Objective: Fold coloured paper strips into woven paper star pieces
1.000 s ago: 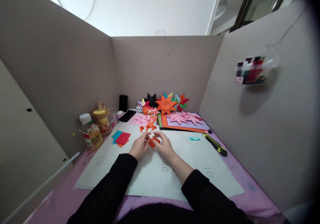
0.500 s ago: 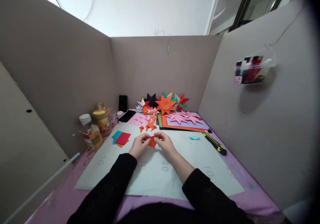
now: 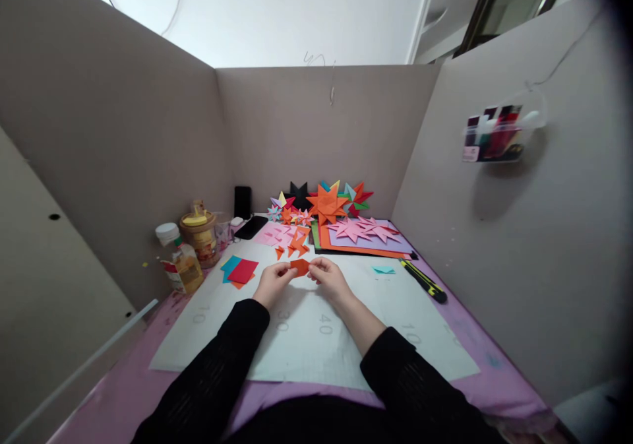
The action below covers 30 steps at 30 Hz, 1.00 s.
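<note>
Change of state: the orange paper (image 3: 299, 268) no longer points a corner down below the fingers. It now spans the gap between both grips as a short, broad piece, turned toward me. I judge this to be a turn or check of the piece within a folding step; the fold lines are too small to read.

Grip state: my left grip (image 3: 271, 284) is clamped on the left edge of the paper. My right grip (image 3: 330, 278) is pinched on its right edge. The paper is over the far half of the white mat (image 3: 420, 302), which lies on the surface (image 3: 123, 381).

Count of items:
- Orange paper in grip: one.
- Loose squares, left of the grips: at least three, being red (image 3: 242, 272), blue (image 3: 231, 265) and orange (image 3: 243, 284), overlapping.
- Light blue folded piece (image 3: 384, 270), right: one.
- Cutter (image 3: 424, 282), right edge: one.
- Flat pink stars (image 3: 350, 229): two, side by side on the sheet stack.
- Large orange star (image 3: 327, 202), rear: one.
- Black star (image 3: 299, 195), rear: one.
- Phones: two, one upright (image 3: 242, 202), one flat (image 3: 251, 227).
- Bottle (image 3: 185, 267): one.
- Small orange folded pieces (image 3: 299, 240), ahead: several; overlap prevents an exact count.
</note>
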Each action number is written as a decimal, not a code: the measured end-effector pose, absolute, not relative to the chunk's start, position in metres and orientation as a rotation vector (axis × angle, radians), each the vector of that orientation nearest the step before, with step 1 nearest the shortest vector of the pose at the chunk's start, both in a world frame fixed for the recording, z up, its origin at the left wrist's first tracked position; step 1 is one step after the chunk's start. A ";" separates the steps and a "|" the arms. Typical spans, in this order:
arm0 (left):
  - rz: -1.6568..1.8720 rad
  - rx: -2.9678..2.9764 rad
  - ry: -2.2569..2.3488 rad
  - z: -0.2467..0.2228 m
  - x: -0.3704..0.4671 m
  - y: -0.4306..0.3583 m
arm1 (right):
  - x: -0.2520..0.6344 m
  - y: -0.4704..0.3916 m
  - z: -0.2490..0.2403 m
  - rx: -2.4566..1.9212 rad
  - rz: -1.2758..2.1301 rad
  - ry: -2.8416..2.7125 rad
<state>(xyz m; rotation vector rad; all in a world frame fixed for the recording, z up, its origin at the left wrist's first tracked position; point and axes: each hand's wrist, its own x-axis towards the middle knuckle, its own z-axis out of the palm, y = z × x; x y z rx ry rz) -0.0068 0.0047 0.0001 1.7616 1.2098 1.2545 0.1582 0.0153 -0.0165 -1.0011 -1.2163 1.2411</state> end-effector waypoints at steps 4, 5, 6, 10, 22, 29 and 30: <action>1.282 1.810 1.205 -0.002 -0.007 0.004 | 0.159 0.015 -0.017 -0.960 1.276 -1.204; 1.296 1.841 1.218 -0.002 -0.007 0.004 | 0.159 0.014 -0.016 -0.947 1.284 -1.198; 1.308 1.873 1.233 -0.003 -0.008 0.004 | 0.159 0.014 -0.016 -0.936 1.290 -1.187; 1.357 1.971 1.268 -0.006 -0.011 0.005 | 0.160 0.013 -0.014 -0.880 1.321 -1.156; 1.379 1.776 1.115 -0.003 -0.015 0.006 | 0.166 0.012 -0.006 -0.796 1.071 -1.314; 1.371 1.707 1.158 0.001 -0.014 0.005 | 0.165 0.006 0.001 -0.865 0.956 -1.396; 1.376 1.696 1.161 0.001 -0.013 0.005 | 0.164 0.006 0.000 -0.864 0.961 -1.390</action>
